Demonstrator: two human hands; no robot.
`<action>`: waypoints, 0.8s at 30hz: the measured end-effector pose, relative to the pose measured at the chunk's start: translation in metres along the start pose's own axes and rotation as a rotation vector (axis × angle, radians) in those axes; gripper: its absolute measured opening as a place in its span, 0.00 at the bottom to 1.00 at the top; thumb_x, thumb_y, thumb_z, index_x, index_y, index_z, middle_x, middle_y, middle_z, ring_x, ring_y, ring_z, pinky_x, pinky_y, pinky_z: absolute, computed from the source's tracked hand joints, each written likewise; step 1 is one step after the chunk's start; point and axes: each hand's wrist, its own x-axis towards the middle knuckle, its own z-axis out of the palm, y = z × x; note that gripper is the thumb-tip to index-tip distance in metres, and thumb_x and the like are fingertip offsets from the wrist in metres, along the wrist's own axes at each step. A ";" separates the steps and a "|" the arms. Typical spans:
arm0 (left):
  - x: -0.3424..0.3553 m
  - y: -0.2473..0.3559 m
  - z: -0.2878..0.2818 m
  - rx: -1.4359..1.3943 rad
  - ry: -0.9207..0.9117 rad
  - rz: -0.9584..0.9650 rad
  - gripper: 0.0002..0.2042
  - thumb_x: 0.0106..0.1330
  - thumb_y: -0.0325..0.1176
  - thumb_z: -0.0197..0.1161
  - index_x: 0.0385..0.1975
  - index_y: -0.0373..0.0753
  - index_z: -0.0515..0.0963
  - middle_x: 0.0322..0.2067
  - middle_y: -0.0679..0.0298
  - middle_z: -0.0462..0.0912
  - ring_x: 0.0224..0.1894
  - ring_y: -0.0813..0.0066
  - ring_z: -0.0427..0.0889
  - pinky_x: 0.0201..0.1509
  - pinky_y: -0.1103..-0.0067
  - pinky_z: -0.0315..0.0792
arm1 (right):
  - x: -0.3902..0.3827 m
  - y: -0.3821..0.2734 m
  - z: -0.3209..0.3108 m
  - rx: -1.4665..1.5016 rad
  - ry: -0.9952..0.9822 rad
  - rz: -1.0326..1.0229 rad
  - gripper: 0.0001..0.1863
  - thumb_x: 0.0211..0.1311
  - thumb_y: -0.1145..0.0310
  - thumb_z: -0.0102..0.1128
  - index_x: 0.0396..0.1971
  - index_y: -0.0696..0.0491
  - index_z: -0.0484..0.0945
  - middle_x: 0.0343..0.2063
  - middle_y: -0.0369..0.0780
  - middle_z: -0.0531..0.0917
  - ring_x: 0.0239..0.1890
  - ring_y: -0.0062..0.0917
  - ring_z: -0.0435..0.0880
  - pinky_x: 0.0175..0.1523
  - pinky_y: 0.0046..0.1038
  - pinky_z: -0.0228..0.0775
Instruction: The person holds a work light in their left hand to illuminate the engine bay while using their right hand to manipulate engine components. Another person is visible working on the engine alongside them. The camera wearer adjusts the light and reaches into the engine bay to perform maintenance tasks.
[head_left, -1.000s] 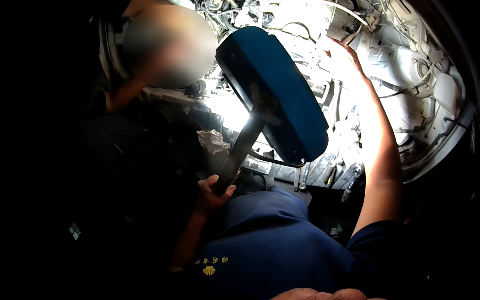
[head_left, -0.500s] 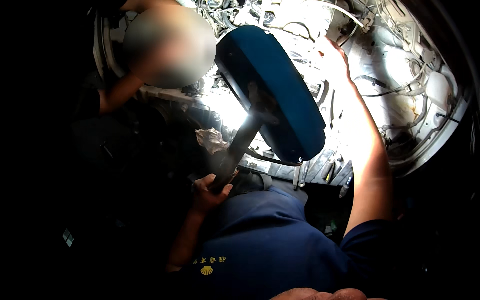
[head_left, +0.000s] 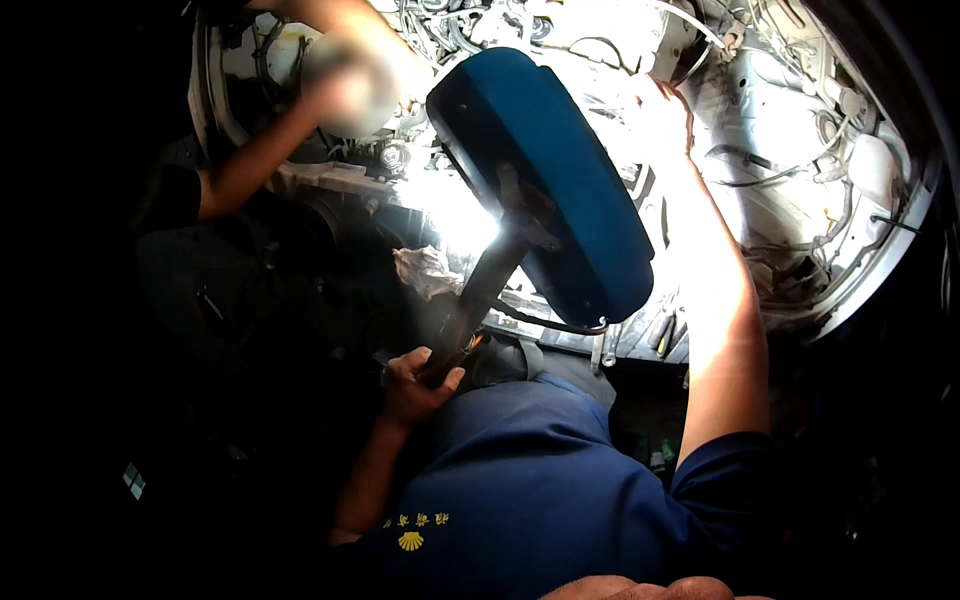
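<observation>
My left hand (head_left: 420,388) is wrapped around the dark handle (head_left: 490,270) of a large work lamp. The lamp's head (head_left: 560,170), a long rounded blue and black housing, shines away from me over the engine bay. My right arm reaches past the lamp into the bay. There my right hand (head_left: 662,112) is bent with its fingers curled together among the bright engine parts (head_left: 600,60); glare washes out what they hold or touch. A thin dark cable (head_left: 540,318) hangs below the lamp head.
A co-worker's arm (head_left: 250,170) leans into the bay from the left. A crumpled pale cloth (head_left: 425,272) lies left of the handle. Wrenches (head_left: 611,348) and a screwdriver (head_left: 663,332) rest along the bay's near edge. Hoses and wires (head_left: 760,170) run at right.
The co-worker's arms have shifted farther into the bay. My right forearm has moved slightly left, its hand staying near the same parts. My left hand still grips the lamp, which has barely moved.
</observation>
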 end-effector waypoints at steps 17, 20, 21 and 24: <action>-0.004 -0.006 -0.003 -0.047 0.019 0.013 0.15 0.55 0.32 0.79 0.23 0.38 0.75 0.17 0.63 0.75 0.20 0.75 0.76 0.26 0.73 0.70 | 0.000 0.010 -0.007 -0.006 -0.194 0.096 0.08 0.69 0.67 0.58 0.44 0.50 0.81 0.41 0.40 0.86 0.47 0.37 0.85 0.53 0.37 0.78; -0.003 -0.003 -0.005 -0.066 0.014 0.000 0.16 0.55 0.32 0.79 0.22 0.38 0.72 0.16 0.64 0.73 0.19 0.76 0.73 0.25 0.74 0.68 | -0.003 0.016 -0.003 -0.012 -0.119 -0.006 0.09 0.68 0.68 0.58 0.45 0.50 0.82 0.43 0.40 0.86 0.50 0.36 0.84 0.56 0.36 0.77; -0.002 -0.003 -0.005 -0.077 0.015 0.003 0.17 0.56 0.32 0.79 0.21 0.38 0.72 0.16 0.64 0.72 0.19 0.77 0.72 0.25 0.74 0.68 | -0.003 0.019 -0.005 -0.011 -0.140 -0.030 0.11 0.67 0.66 0.60 0.46 0.49 0.83 0.44 0.39 0.86 0.51 0.35 0.84 0.57 0.36 0.78; -0.003 -0.009 -0.005 -0.061 0.010 0.006 0.17 0.56 0.32 0.79 0.22 0.38 0.72 0.16 0.65 0.73 0.19 0.78 0.72 0.25 0.75 0.68 | -0.005 0.027 -0.012 -0.014 -0.182 -0.109 0.14 0.62 0.62 0.66 0.47 0.47 0.84 0.47 0.37 0.86 0.53 0.32 0.84 0.59 0.36 0.79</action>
